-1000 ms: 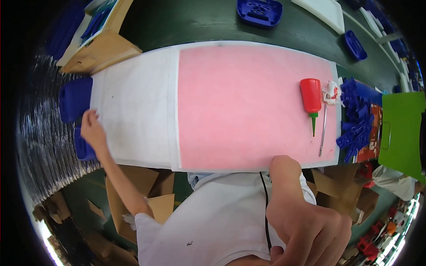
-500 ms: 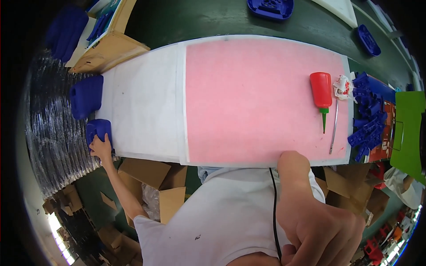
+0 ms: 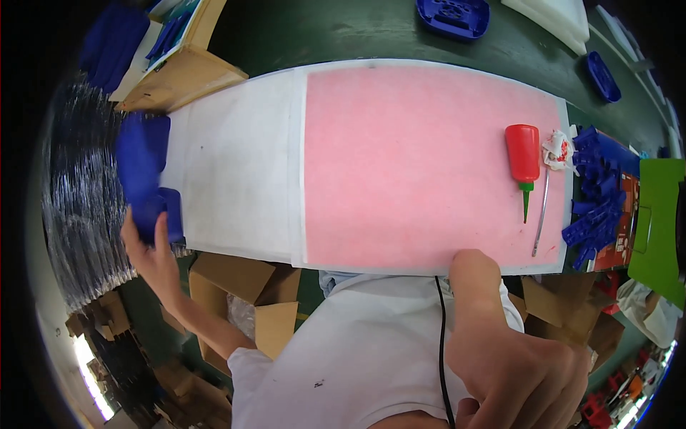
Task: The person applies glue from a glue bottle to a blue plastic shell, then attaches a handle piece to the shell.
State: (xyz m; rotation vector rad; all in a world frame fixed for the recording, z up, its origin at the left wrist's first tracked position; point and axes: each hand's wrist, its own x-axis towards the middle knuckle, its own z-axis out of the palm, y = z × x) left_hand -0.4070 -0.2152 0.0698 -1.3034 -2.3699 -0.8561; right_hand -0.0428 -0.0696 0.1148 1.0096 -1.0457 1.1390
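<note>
At the far left end of the table, my left hand (image 3: 151, 259) has its thumb and fingers around a blue moulded plastic shell (image 3: 147, 216), slightly blurred. A second blue plastic shell (image 3: 171, 204) lies just behind it on the table corner, partly covered. Farther up, another blue plastic shape (image 3: 137, 154) is smeared by motion; whether it is part of the held one I cannot tell. Close to the camera, my right hand (image 3: 525, 372) is raised with fingers curled in, the bent arm at the table's front edge. Its fingertips are hidden, so anything in them cannot be seen.
A pink mat (image 3: 400, 164) covers much of the white-topped table (image 3: 236, 171). To the right are a red squeeze bottle (image 3: 523, 154), a thin metal rod (image 3: 542, 214), a stained crumpled tissue (image 3: 557, 150) and blue plastic parts (image 3: 597, 193). A cardboard box (image 3: 236, 275) stands below.
My left hand has shifted left and slightly down, its grip turned on a blue shell that now looks raised and blurred. My right hand stays nearly still. The view has moved slightly.
</note>
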